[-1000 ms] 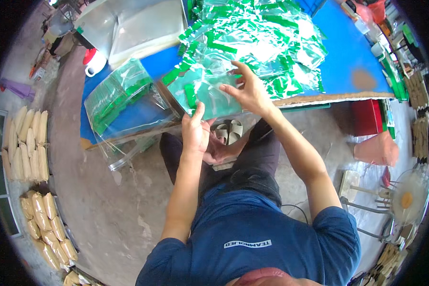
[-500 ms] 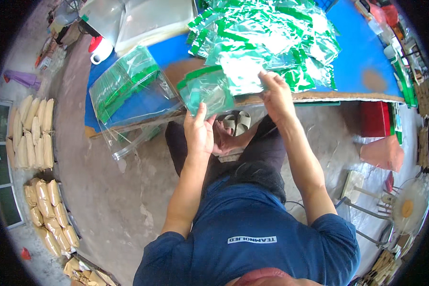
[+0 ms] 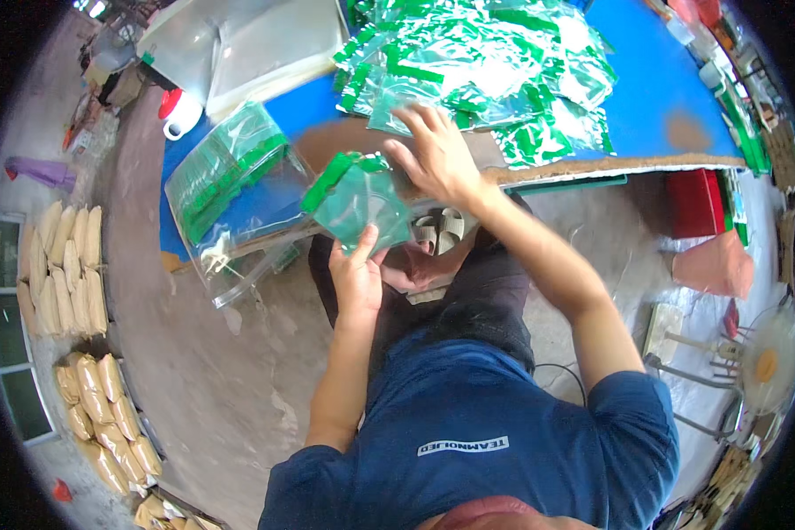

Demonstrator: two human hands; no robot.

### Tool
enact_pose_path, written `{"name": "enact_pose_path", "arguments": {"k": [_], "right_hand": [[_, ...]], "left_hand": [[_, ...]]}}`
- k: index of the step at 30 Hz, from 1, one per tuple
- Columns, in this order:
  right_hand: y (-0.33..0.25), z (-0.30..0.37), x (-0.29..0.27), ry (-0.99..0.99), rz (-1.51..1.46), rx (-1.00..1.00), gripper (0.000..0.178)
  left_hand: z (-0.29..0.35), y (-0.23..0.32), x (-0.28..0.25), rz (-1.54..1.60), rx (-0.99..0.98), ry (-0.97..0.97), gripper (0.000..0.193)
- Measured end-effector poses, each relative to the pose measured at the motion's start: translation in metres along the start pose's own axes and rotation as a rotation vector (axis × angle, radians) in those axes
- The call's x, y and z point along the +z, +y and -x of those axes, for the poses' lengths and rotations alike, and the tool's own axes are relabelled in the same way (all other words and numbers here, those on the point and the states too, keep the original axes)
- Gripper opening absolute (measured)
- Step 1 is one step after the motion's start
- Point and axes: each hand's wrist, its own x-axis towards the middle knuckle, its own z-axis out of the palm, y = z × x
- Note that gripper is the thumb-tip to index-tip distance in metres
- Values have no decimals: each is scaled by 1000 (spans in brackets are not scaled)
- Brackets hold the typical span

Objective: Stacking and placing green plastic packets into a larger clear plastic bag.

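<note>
My left hand (image 3: 359, 281) pinches a small stack of clear plastic bags with green top bands (image 3: 362, 205) by its lower edge, thumb on top, at the table's front edge. My right hand (image 3: 442, 161) is above the table edge, fingers apart and holding nothing that I can see. Its fingertips are near the front of a large glossy heap of similar green-banded bags (image 3: 486, 66). To the left lies a bigger clear bag (image 3: 230, 177) with rows of green-banded bags inside; its mouth end hangs over the edge.
The blue table (image 3: 640, 84) has a worn brown front edge. At its back left stand a clear plastic bin (image 3: 278, 49) and a white jug with a red lid (image 3: 182, 115). Below right are a red box (image 3: 693, 203), a pink bin (image 3: 714, 263) and a fan (image 3: 766, 362).
My right hand has let go of a shiny bag beside the stack and moved left with its fingers spread. My left hand has drawn the stack slightly lower.
</note>
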Motion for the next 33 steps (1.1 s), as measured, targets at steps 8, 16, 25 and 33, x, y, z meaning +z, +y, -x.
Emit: {"name": "enact_pose_path", "arguments": {"k": [8,16,25,33], "right_hand": [[9,17,-25,-560,-99,-270,40],[77,-9,5,-181,497,-197,63],[41,-31,4,-298,50,-356,43],[29,3,-24,-602,-136,-472,36]], "left_hand": [[-5,3,-18,-32,-212,-125,39],[-6,9,-30,79,-219,-83,35],[-17,-1,-27,-25,-115,-144,35],[-3,-3,-18,54,-183,-83,39]]}}
